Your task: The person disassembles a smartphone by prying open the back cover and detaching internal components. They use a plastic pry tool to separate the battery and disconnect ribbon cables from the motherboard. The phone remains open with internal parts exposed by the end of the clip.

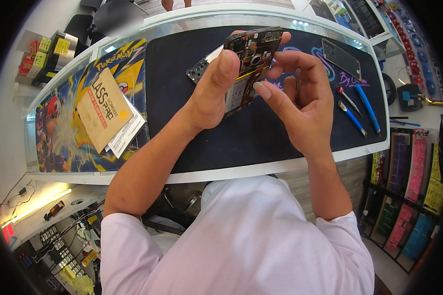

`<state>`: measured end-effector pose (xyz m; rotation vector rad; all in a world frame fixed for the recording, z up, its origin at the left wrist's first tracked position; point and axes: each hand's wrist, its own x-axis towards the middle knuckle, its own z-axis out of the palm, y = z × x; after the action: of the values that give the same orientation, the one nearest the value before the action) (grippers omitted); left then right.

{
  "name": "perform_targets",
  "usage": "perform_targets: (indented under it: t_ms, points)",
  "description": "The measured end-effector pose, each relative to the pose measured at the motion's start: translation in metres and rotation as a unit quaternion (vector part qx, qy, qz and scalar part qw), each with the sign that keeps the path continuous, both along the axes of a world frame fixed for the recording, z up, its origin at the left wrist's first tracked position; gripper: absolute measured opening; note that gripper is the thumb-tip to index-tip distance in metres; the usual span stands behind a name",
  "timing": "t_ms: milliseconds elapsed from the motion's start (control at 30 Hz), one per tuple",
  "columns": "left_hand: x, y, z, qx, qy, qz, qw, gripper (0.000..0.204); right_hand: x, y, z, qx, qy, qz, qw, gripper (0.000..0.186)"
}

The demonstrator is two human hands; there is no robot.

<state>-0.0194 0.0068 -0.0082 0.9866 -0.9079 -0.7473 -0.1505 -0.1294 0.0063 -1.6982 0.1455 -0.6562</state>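
Nearest the camera: the wearer's white shirt point(280, 236), filling the lower middle of the view, with bare forearms reaching up and over the white-edged surface point(352, 153).

Left hand point(219, 81): grasped an opened phone point(248, 69), thumb across its near left edge, fingertips showing beyond its top right corner. Phone was held raised and tilted above the black mat point(266, 140), innards outward: dark boards, a round module, a yellow strip across the middle and a pale grey block below it.

Right hand point(298, 91): fingers half curled, thumb and forefinger at the phone's right edge. Could not tell whether the tips touched the phone or gripped anything.

Behind the left wrist and thumb lay a dark speckled flat piece point(196, 72), partly hidden; its kind could not be made out.

Right side of the black mat: a dark, see-through rectangular panel point(342, 59) at the far side; nearer, a red-topped slim tool point(349, 101), a blue-handled tool point(352, 118) and a longer blue tool point(367, 108), lying near one another at a slant.

Left of the black mat: a colourful cartoon mat point(59, 150), carrying a brown card packet point(103, 110) on top of white paper point(127, 132). A second person's bare legs point(176, 4) showed at the upper edge.
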Motion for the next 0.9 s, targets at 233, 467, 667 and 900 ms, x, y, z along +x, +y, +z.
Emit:
perform_targets:
  t_ms: [233,467,667,900]
  points:
    - [-0.004,-0.003,-0.002,-0.056,0.052,-0.002,0.997,0.104,-0.011,-0.002,0.003,-0.079,0.019,-0.005,0.997,0.062]
    - [-0.004,-0.002,-0.003,-0.008,0.022,-0.017,1.0,0.108,-0.007,-0.003,0.003,-0.238,-0.038,-0.015,0.97,0.063]
    - [-0.005,-0.005,-0.004,-0.02,0.057,-0.024,0.998,0.103,-0.005,-0.006,0.013,-0.208,-0.019,-0.016,0.978,0.056]
    - [-0.008,-0.007,-0.006,-0.019,0.028,0.011,0.999,0.105,-0.001,0.007,0.016,-0.184,0.034,-0.082,0.979,0.049]
